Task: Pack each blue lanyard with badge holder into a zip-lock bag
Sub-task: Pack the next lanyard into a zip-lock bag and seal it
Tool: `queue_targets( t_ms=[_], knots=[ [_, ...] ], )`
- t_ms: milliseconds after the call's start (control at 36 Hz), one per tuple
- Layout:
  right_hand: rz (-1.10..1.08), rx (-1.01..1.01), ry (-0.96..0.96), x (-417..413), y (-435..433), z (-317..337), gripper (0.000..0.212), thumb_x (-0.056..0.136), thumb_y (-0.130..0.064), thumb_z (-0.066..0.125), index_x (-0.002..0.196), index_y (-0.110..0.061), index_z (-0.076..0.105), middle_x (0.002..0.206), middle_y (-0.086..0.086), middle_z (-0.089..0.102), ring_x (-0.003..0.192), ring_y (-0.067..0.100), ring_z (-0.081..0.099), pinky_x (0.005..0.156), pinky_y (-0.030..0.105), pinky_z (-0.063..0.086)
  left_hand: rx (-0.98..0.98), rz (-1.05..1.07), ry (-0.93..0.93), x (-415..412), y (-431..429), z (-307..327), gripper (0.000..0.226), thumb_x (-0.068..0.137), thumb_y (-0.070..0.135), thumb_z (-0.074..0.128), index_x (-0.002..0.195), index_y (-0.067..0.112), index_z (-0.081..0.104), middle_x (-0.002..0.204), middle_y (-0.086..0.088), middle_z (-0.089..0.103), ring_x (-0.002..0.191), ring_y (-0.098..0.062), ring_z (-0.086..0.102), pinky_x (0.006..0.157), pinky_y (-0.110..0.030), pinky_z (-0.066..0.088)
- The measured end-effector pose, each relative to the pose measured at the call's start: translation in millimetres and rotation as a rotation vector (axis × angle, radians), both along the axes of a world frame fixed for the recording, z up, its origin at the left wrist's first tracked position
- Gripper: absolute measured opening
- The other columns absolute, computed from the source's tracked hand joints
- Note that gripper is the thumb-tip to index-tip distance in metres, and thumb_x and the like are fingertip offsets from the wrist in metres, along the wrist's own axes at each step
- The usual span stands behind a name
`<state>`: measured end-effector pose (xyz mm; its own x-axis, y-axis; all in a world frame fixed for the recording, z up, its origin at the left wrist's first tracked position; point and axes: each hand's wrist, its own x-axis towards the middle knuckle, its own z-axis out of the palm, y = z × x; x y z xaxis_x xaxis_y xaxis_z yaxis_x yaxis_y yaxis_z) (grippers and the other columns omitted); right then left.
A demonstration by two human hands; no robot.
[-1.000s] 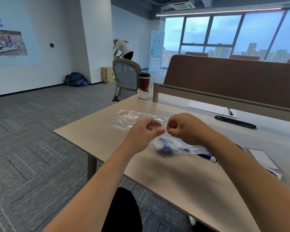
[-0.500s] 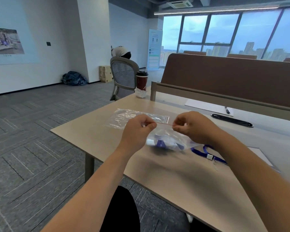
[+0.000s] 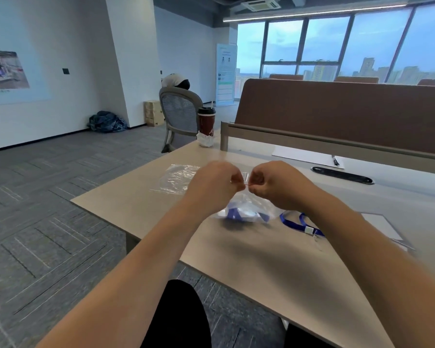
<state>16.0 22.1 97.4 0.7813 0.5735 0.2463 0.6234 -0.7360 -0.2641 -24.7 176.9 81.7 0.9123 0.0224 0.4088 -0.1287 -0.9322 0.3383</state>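
Left hand (image 3: 215, 187), right hand (image 3: 274, 185) pinch zip-lock bag (image 3: 246, 208) over beige desk (image 3: 261, 259); grey carpet (image 3: 60, 209).

Print on standing banner (image 3: 226, 74), wall poster (image 3: 5, 70), cup (image 3: 206, 123), all illegible

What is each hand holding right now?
Left hand: closed, pinching the top edge of the clear plastic zip-lock bag.
Right hand: closed, pinching the same edge.

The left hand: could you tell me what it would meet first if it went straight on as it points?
Probably the right hand: the left hand points forward-right, and both pinch the top of the filled zip-lock bag close together. Depth is unclear, so it might miss.
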Motion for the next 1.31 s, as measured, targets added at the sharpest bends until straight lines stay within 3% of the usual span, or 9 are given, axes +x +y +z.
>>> queue_targets(
  t_ms=[111, 306, 584, 695, 779, 918, 1085, 1168, 1307],
  knots=[
    [-0.008, 0.070, 0.009, 1, -3, -6, 0.011, 0.095, -0.024, 0.062, 0.099, -0.017, 0.070, 0.084, -0.005, 0.062, 0.074, 0.010, 0.056, 0.061, 0.013, 0.036, -0.043, -0.038, 0.022, 2, -1, -2, 0.016, 0.094, 0.029, 0.066, 0.104, 0.020, 0.073, 0.092, 0.005, 0.063, 0.085, -0.014, 0.056, 0.084, -0.026, 0.047],
    [-0.029, 0.245, 0.106, 0, -23, -14, 0.006, 0.093, -0.026, 0.065, 0.094, -0.021, 0.068, 0.083, -0.011, 0.062, 0.075, 0.006, 0.057, 0.062, 0.010, 0.037, -0.043, -0.097, -0.120, 1, -2, -12, 0.007, 0.093, 0.019, 0.066, 0.090, 0.015, 0.071, 0.082, 0.011, 0.055, 0.080, -0.009, 0.050, 0.078, -0.026, 0.048],
    [-0.050, 0.470, 0.209, 5, -52, -28, 0.006, 0.092, -0.022, 0.067, 0.091, -0.019, 0.072, 0.084, -0.005, 0.070, 0.081, 0.014, 0.064, 0.072, 0.021, 0.050, -0.114, -0.094, -0.145, 0, 2, -18, 0.006, 0.093, 0.015, 0.066, 0.090, 0.013, 0.070, 0.085, 0.008, 0.060, 0.083, -0.010, 0.052, 0.074, -0.016, 0.042],
    [-0.042, 0.472, 0.205, 6, -48, -31, 0.005, 0.092, -0.020, 0.066, 0.089, -0.020, 0.071, 0.083, -0.006, 0.068, 0.079, 0.012, 0.063, 0.072, 0.020, 0.050, -0.007, -0.064, -0.080, 1, -1, -19, 0.017, 0.097, 0.022, 0.060, 0.110, 0.015, 0.068, 0.104, 0.005, 0.061, 0.103, -0.015, 0.053, 0.093, -0.026, 0.044],
    [-0.043, 0.453, 0.184, 7, -48, -30, 0.007, 0.092, -0.020, 0.066, 0.087, -0.024, 0.068, 0.081, -0.009, 0.066, 0.076, 0.009, 0.060, 0.065, 0.014, 0.045, -0.004, -0.072, -0.052, 2, -7, -14, 0.045, 0.095, 0.032, 0.063, 0.137, 0.022, 0.053, 0.129, 0.005, 0.054, 0.122, -0.016, 0.045, 0.107, -0.032, 0.038],
    [-0.029, 0.472, 0.183, 8, -45, -32, 0.009, 0.091, -0.019, 0.067, 0.084, -0.025, 0.068, 0.079, -0.009, 0.066, 0.075, 0.008, 0.060, 0.066, 0.015, 0.045, -0.030, -0.145, -0.041, 7, -22, -11, 0.013, 0.095, 0.026, 0.064, 0.104, 0.019, 0.071, 0.099, 0.008, 0.062, 0.097, -0.014, 0.054, 0.084, -0.024, 0.042],
    [-0.040, 0.535, 0.223, 9, -46, -37, 0.004, 0.092, -0.021, 0.067, 0.089, -0.021, 0.070, 0.084, -0.006, 0.070, 0.079, 0.010, 0.064, 0.069, 0.015, 0.047, -0.071, -0.173, -0.067, 15, -22, -18, 0.009, 0.094, 0.016, 0.063, 0.087, 0.016, 0.068, 0.079, 0.012, 0.054, 0.080, -0.011, 0.047, 0.072, -0.025, 0.036],
    [-0.039, 0.572, 0.267, 8, -54, -37, 0.008, 0.092, -0.022, 0.067, 0.092, -0.018, 0.073, 0.084, -0.003, 0.072, 0.081, 0.013, 0.067, 0.071, 0.016, 0.049, -0.068, -0.176, -0.101, 15, -20, -20, 0.012, 0.092, 0.013, 0.064, 0.081, 0.018, 0.064, 0.075, 0.016, 0.050, 0.078, -0.009, 0.044, 0.071, -0.025, 0.036],
    [-0.042, 0.632, 0.317, 10, -63, -32, 0.007, 0.090, -0.022, 0.069, 0.089, -0.017, 0.075, 0.081, -0.005, 0.074, 0.077, 0.007, 0.068, 0.073, 0.018, 0.050, -0.088, -0.167, -0.119, 12, -15, -17, 0.009, 0.094, 0.013, 0.062, 0.088, 0.012, 0.068, 0.086, 0.007, 0.061, 0.084, -0.011, 0.048, 0.078, -0.027, 0.042]
  ],
)
